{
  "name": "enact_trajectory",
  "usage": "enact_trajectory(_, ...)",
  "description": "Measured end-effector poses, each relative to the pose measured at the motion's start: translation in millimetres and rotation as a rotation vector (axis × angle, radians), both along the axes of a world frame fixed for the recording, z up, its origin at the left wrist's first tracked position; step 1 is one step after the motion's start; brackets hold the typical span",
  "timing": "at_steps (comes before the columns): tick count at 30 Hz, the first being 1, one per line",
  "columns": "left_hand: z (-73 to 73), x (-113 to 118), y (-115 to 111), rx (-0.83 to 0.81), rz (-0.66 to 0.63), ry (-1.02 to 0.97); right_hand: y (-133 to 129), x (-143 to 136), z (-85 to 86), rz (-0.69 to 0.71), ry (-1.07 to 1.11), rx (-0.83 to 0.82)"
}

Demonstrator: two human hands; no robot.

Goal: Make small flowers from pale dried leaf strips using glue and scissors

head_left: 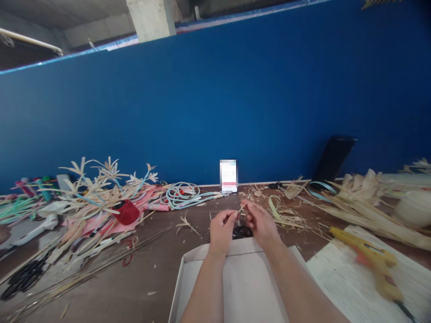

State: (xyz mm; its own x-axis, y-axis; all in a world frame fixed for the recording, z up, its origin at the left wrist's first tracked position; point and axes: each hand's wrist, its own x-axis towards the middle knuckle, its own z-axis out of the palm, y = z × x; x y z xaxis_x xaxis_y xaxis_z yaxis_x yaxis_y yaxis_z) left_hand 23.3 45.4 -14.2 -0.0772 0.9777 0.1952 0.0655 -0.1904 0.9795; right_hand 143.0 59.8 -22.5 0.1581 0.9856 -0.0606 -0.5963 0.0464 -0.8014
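Observation:
Just beyond the edge of a white box lid or tray (188, 258), my left hand (222, 226) and my right hand (261, 222) are close together. Both have fingers closed in a pinch around a thin pale strip (242, 207), which spans the small gap between the fingertips. It looks like dried plant fibre, but its exact kind is too small to make out. Dark scissor handles (243, 231) lie on the table below my hands, partly hidden. Left of my left hand rests a loose piece of split pale husk (186, 224).
A lit phone (229, 176) leans on the blue partition (215, 103). Leftward lie husk flowers (109, 168), a red thread spool (127, 212), a coiled cable (183, 196), wires (90, 273) and black scissors (25, 278). A yellow glue gun (368, 253) sits on printed paper (340, 269) near dried husks (367, 215).

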Motion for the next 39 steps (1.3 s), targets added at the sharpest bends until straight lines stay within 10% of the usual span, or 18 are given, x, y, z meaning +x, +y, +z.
enact_trajectory(39,2.4,-0.8,-8.4,0.377,0.217,0.581,-4.7,-4.7,-0.6,0.105,-0.383,-0.016)
